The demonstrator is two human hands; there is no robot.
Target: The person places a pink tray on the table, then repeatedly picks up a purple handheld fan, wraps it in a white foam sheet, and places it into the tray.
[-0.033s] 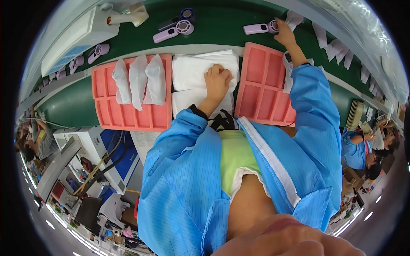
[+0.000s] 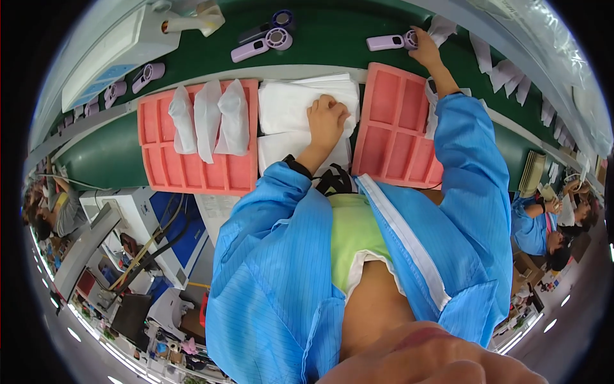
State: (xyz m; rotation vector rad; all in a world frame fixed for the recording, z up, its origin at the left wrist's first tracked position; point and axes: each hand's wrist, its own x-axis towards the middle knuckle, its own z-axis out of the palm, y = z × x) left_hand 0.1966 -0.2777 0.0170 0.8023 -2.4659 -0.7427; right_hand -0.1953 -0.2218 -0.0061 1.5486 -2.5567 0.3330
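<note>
My left hand [image 2: 327,121] rests on a stack of flat white bags [image 2: 281,109], its fingers curled and drawn together. Whatever is between those fingertips, if anything, is hidden. At the far right my right hand [image 2: 425,48] reaches onto the green belt [image 2: 332,38] and grips the round head of a purple handheld fan [image 2: 385,43], whose handle points left. A white bag [image 2: 441,29] lies just beyond that hand. Three wrapped white bundles [image 2: 208,121] lie across the pink divided tray [image 2: 153,166] to the left.
A second pink tray [image 2: 390,134] stands right of the stack, with white wrapping [image 2: 432,109] at its right edge. More purple fans [image 2: 265,43] lie farther left on the belt. White bags [image 2: 508,73] line its right side. A white machine box [image 2: 121,57] stands at the far left.
</note>
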